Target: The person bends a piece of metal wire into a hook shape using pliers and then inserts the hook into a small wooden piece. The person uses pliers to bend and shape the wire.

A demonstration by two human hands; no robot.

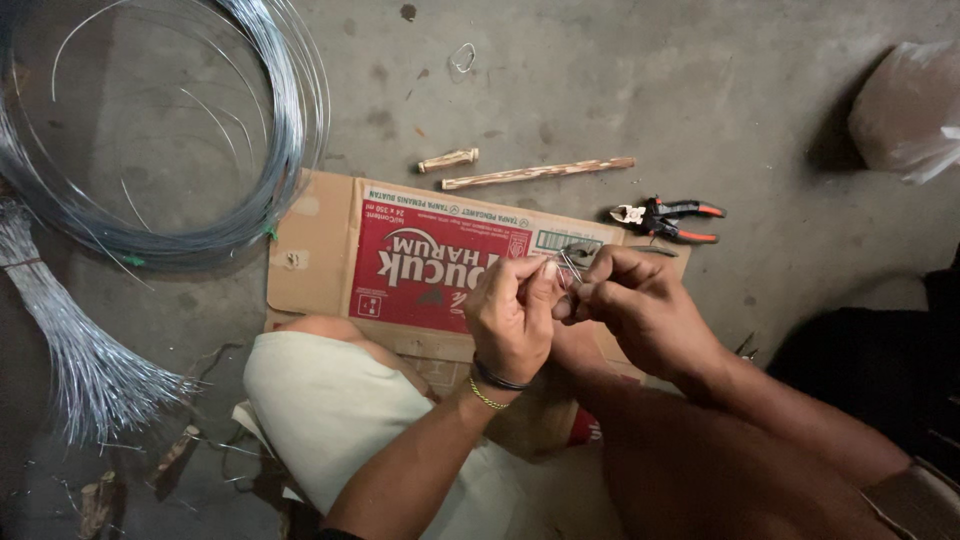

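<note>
thin wire piece (568,264) pinched between both hands (knuckles up).

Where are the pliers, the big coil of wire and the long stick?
pliers (665,218), head view, on the joint where the red and black handles meet.
big coil of wire (290,150), head view, on its right-hand strands.
long stick (538,173), head view, on its middle.

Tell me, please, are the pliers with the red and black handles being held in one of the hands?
No, the pliers lie on the concrete floor beyond the cardboard, apart from both hands.
</note>
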